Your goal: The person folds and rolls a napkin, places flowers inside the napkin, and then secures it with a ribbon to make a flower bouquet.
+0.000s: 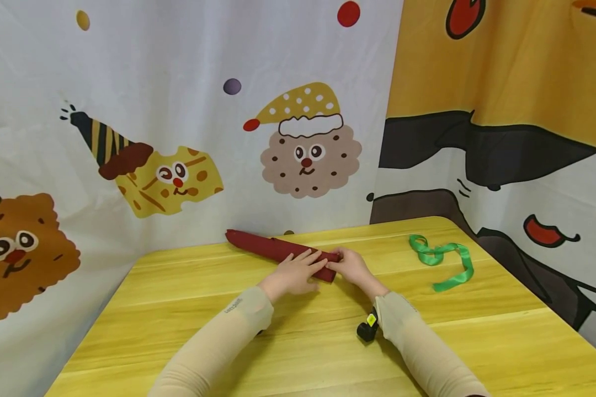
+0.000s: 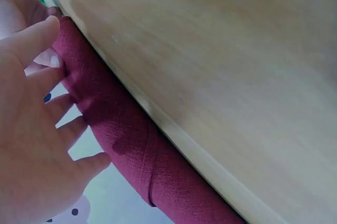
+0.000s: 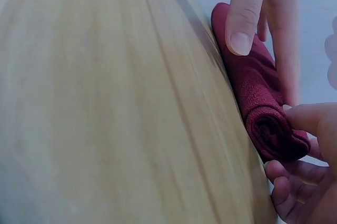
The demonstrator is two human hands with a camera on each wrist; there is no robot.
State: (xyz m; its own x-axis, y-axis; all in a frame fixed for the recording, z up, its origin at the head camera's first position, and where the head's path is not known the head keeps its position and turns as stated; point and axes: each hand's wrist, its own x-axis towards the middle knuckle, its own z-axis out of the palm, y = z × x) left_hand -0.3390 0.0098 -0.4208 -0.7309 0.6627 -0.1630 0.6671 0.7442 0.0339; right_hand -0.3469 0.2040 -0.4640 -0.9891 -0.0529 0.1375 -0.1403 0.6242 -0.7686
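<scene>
A dark red cloth, rolled into a long tube, lies slantwise near the table's back edge. Across the top of its right part rests my left hand, fingers spread and nearly straight. In the left wrist view, those fingers touch the side of the roll. My right hand pinches the roll's right end between thumb and fingers. The right wrist view shows that end's spiral layers, with the right thumb against it and the other fingers curled at its underside.
A curled green ribbon lies on the right side of the wooden table. Behind the table hangs a white curtain with cartoon prints. On the right sleeve's wrist sits a small black camera.
</scene>
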